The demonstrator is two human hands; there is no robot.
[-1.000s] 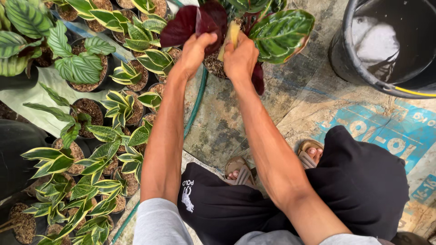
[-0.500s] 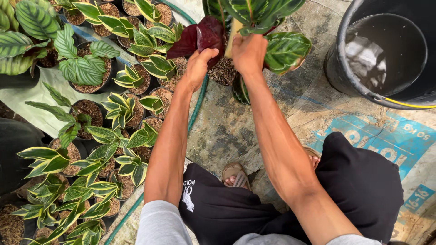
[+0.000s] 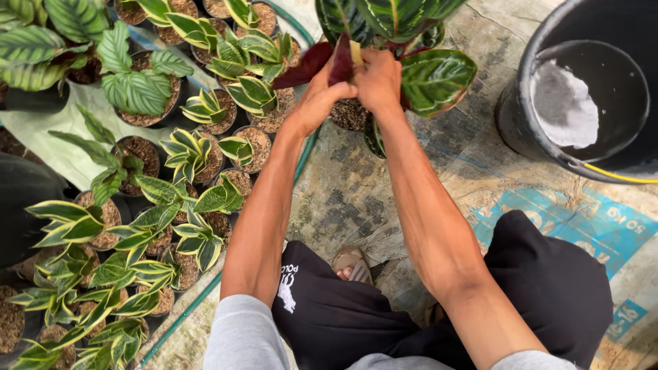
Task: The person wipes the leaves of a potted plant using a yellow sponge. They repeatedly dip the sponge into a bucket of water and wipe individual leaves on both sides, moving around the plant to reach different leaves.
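I see two hands: left hand (image 3: 321, 96) and right hand (image 3: 376, 79), fingers closed on one potted plant's (image 3: 418, 75) stems; one black bucket (image 3: 582, 89) sits right of them.

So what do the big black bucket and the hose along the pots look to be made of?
Black bucket: looks like moulded plastic, matt and scuffed, with a thin yellow handle at its rim. Green hose: probably flexible rubber or vinyl, smooth and slightly glossy, curving beside the small pots.
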